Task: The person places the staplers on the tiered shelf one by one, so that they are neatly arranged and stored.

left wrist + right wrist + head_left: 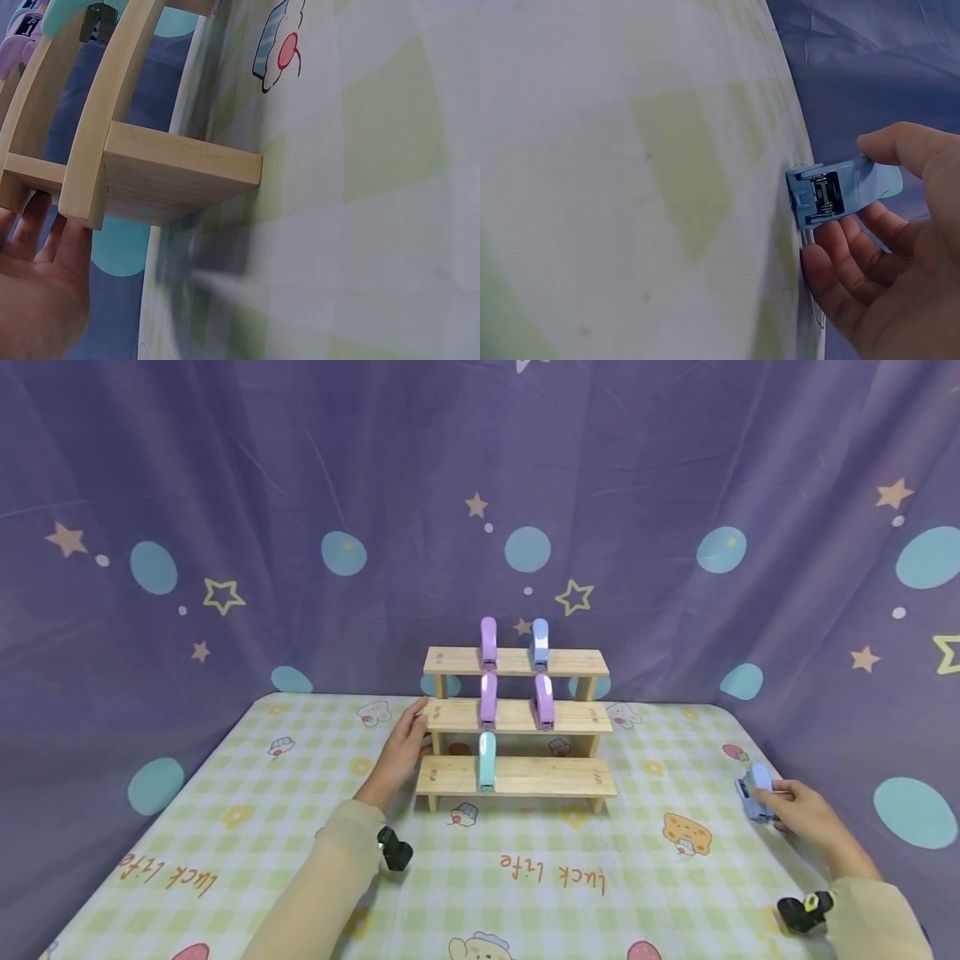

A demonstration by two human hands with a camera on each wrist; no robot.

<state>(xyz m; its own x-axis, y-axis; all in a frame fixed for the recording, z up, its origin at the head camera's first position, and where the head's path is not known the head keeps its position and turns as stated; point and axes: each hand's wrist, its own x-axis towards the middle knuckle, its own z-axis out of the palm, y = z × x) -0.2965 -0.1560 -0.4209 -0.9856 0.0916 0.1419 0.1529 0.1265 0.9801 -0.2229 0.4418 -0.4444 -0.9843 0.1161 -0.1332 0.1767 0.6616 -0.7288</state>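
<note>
A three-tier wooden shelf rack (517,774) stands mid-table. My left hand (406,739) holds its left end near the middle board, with fingertips partly hidden behind the wood. At the table's right side my right hand (806,814) grips a light blue hole punch (756,793) between thumb and fingers. In the right wrist view, its spring window shows and its base end is close to the tablecloth; whether it touches, I cannot tell. On the rack's top board are a purple punch (488,643) and a blue punch (540,645). Below sit two purple punches (488,700) and a teal punch (487,762).
A green-checked cloth (555,914) with cartoon prints covers the table. Behind and around it hangs a purple curtain (420,460) with stars and dots. The rack's bottom board carries the teal punch left of its middle.
</note>
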